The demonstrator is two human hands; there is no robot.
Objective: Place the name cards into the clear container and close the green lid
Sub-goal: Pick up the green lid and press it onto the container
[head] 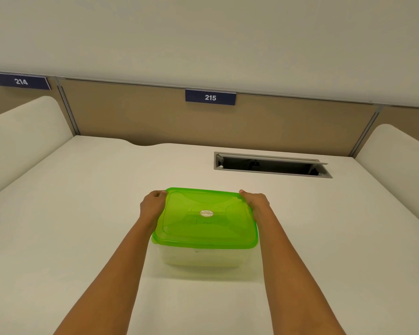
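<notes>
"So, where does it sit, and what have your hands got?"

"Your clear container (203, 258) stands on the white desk (82, 213), close in front of you, with the green lid (205, 218) lying on top. Your left hand (153, 205) curls its fingers round the lid's far left corner. Your right hand (255, 201) grasps the far right corner the same way."

"How will it handle?"

"Light, I'd judge: thin plastic, the lid bendy, the tub walls smooth and a little slippery. Press at the rim and corners, where the lid meets the tub's edge. Avoid the middle panel, which would likely just flex. If you carry it, hold the tub's sides below the rim, not the lid."

"What can't be made out?"

"Whether the name cards are inside: only faint dark marks show through the lid below its round sticker (206, 213). Most of your fingertips are hidden behind the far rim. I also can't tell whether the lid is snapped down all round. The open hatch (271, 165) beyond is dark inside."
</notes>
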